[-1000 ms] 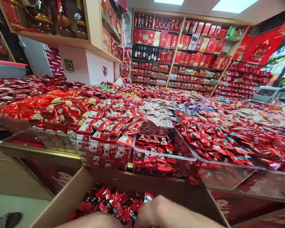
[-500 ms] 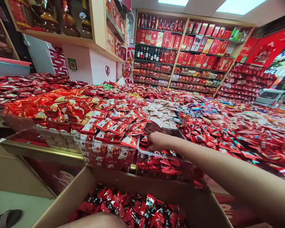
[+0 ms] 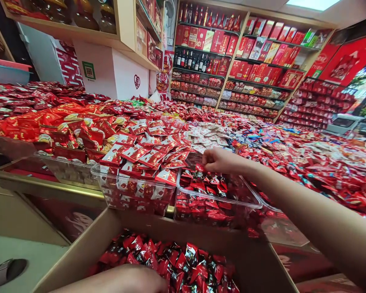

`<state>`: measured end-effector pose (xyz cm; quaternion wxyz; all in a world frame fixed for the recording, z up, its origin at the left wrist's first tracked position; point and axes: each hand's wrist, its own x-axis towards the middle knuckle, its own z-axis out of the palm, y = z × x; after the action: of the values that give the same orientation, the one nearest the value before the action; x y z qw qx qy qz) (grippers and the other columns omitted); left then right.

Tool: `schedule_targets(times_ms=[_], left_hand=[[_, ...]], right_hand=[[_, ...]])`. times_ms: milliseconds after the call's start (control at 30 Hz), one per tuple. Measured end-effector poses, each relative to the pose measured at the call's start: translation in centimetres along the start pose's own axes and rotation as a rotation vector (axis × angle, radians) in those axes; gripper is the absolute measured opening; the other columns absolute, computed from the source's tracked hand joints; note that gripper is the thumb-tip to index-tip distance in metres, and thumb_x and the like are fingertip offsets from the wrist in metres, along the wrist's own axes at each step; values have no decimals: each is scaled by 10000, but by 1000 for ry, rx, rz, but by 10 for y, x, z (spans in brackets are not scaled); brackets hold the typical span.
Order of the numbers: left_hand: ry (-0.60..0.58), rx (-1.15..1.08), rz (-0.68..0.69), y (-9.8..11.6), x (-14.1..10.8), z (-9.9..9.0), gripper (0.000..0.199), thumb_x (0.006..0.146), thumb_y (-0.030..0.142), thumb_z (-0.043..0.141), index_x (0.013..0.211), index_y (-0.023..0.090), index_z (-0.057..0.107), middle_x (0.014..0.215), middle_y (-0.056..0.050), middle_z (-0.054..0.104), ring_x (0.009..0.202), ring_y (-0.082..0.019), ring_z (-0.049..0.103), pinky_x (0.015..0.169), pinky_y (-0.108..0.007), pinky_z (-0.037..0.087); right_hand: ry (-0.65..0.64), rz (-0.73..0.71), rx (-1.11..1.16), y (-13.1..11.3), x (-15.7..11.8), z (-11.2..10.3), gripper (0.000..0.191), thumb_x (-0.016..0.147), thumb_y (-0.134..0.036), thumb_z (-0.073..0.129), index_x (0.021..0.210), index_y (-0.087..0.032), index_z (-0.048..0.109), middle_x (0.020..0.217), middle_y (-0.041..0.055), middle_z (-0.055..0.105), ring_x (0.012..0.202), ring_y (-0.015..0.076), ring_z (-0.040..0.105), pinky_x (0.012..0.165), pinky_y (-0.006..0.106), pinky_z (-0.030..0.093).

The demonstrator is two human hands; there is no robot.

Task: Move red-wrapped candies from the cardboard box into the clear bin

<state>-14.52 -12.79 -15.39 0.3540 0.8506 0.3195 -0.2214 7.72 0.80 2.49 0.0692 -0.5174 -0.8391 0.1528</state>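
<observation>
My right hand (image 3: 216, 160) is over the back of a clear plastic bin (image 3: 219, 199) of red and black wrapped packets, its fingers curled around a red packet. Low in the view, my left hand (image 3: 143, 278) reaches into a cardboard box (image 3: 171, 225) among loose red and black packets (image 3: 192, 260); its fingers are hidden at the packets. Left of the bin stands another clear bin (image 3: 134, 187), heaped with red and white sachets (image 3: 149, 156).
Heaps of red packets (image 3: 293, 162) spread to the right and back. Orange-red sachets (image 3: 67, 130) fill bins at the left. Shelves (image 3: 225, 81) with bottles and gift boxes stand behind. A sandalled foot (image 3: 10, 270) shows at lower left.
My right hand has moved up and back within the bin, uncovering more packets. My left hand has come further into the box from the lower edge. The view has shifted slightly.
</observation>
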Motion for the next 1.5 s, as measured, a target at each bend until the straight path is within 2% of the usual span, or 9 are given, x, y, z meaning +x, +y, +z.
schedule_targets(times_ms=[267, 500, 600, 700, 833, 933, 1133, 1333, 1500], left_hand=[[-20, -20, -35, 5, -4, -7, 435, 583, 306, 451, 1005, 261, 543, 870, -68, 632, 704, -251, 583, 490, -288, 387], [49, -127, -36, 6, -3, -8, 372, 591, 315, 476, 941, 234, 573, 859, -63, 629, 729, -239, 570, 548, -298, 398], [128, -596, 79, 16, -6, -15, 375, 655, 406, 460, 974, 218, 526, 906, -66, 609, 779, -204, 559, 639, -300, 392], [28, -1326, 287, 35, -18, -30, 510, 710, 561, 302, 1026, 191, 457, 991, -101, 564, 820, -186, 555, 704, -304, 369], [-51, -1837, 483, 56, -38, -45, 703, 646, 683, 185, 1057, 179, 452, 1008, -114, 543, 819, -210, 546, 708, -301, 355], [-44, -1989, 430, 60, -42, -44, 606, 686, 622, 243, 1011, 176, 492, 868, -80, 581, 674, -169, 553, 621, -263, 362], [54, -1963, 370, 55, -34, -35, 494, 727, 536, 305, 982, 159, 497, 774, -59, 556, 565, -133, 523, 425, -182, 227], [67, -1884, 372, 47, -25, -28, 533, 709, 558, 310, 956, 128, 504, 811, -84, 556, 590, -127, 522, 449, -186, 236], [57, -1855, 401, 42, -24, -27, 489, 721, 519, 329, 952, 126, 506, 825, -92, 555, 605, -127, 522, 459, -187, 230]], right_hand=[[-80, 53, -64, 26, -9, 12, 142, 575, -99, 464, 677, -167, 537, 623, -12, 566, 552, 90, 473, 483, 184, 335], [-37, 56, 320, 10, -7, 8, 132, 613, -139, 474, 741, -150, 503, 604, -13, 517, 484, 63, 423, 430, 174, 332], [67, 59, 535, -14, -22, -8, 110, 648, -153, 446, 757, -153, 464, 595, -18, 485, 449, 51, 401, 404, 170, 318], [91, -5, 604, -46, -52, -8, 92, 660, -158, 436, 748, -161, 462, 621, -6, 507, 464, 55, 416, 414, 170, 325], [-79, -126, 463, -83, -90, 33, 123, 662, -137, 426, 746, -183, 504, 646, -5, 564, 533, 76, 478, 451, 166, 356], [-155, -189, 359, -90, -96, 52, 134, 701, -170, 405, 746, -193, 529, 626, -22, 577, 525, 69, 491, 456, 159, 358], [225, -218, -87, -44, -44, 17, 156, 707, -226, 450, 779, -178, 580, 732, 17, 602, 662, 111, 518, 617, 220, 365], [-191, -399, -395, -13, 1, 31, 291, 601, -295, 583, 863, -166, 578, 846, 58, 585, 740, 154, 524, 627, 224, 366], [-322, -454, -567, -23, 7, 44, 361, 605, -389, 573, 889, -169, 551, 797, 57, 592, 699, 170, 543, 553, 225, 354]])
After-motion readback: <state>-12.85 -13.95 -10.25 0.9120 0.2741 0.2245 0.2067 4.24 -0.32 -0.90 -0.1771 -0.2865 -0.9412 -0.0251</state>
